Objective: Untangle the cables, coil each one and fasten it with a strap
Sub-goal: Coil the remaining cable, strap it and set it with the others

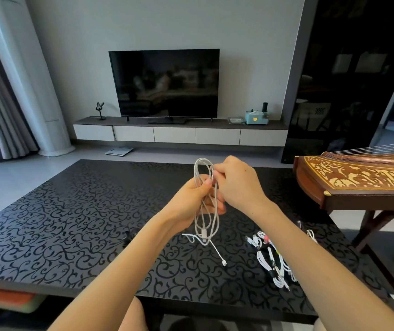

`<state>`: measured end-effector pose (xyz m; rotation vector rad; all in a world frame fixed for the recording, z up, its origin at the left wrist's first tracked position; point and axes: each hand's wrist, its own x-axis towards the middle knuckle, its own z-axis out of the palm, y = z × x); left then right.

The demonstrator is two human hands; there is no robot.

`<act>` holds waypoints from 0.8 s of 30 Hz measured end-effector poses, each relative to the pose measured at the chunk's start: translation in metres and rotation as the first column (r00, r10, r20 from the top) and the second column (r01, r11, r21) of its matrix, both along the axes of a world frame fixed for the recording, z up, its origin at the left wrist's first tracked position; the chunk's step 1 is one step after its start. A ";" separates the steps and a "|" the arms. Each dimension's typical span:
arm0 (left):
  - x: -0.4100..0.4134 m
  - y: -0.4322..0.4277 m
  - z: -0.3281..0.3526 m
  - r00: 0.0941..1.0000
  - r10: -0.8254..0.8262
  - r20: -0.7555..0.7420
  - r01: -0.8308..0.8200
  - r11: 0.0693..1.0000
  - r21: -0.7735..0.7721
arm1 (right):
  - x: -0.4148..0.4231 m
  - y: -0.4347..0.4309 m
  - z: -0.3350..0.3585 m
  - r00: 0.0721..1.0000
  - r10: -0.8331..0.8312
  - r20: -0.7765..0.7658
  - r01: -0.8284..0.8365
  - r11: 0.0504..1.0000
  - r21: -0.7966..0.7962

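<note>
Head view: bundles [272, 258] lie right of held cable [206, 211].

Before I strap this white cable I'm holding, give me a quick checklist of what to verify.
1. Cable gathered into a coil: ok. The white cable hangs in several long loops.
2. Firm hold: ok. The left hand grips the loops at mid height, and the right hand pinches them near the top.
3. Coil free of the loose cable on the table: cannot tell. The coil's lower end overlaps it in this view.
4. Strap ready: cannot tell. No strap shows plainly.
5. Spot to set it down: ok. There is bare table left of the bundled cables.
</note>
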<state>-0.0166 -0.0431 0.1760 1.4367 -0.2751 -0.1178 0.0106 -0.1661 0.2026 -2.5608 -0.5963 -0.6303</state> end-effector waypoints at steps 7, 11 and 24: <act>0.005 0.001 0.019 0.995 0.008 -0.096 -0.037 0.952 -0.302 | -0.006 -0.002 -0.024 0.688 0.580 -0.436 -0.079 0.657 0.749; 0.012 0.000 0.046 0.992 0.127 0.000 -0.115 0.898 -0.424 | -0.028 0.010 -0.069 0.440 0.750 -0.494 -0.028 0.561 0.827; 0.013 0.064 0.042 0.712 0.270 0.648 -0.693 0.423 0.584 | -0.034 -0.040 -0.057 0.752 0.544 -0.371 -0.280 0.774 0.567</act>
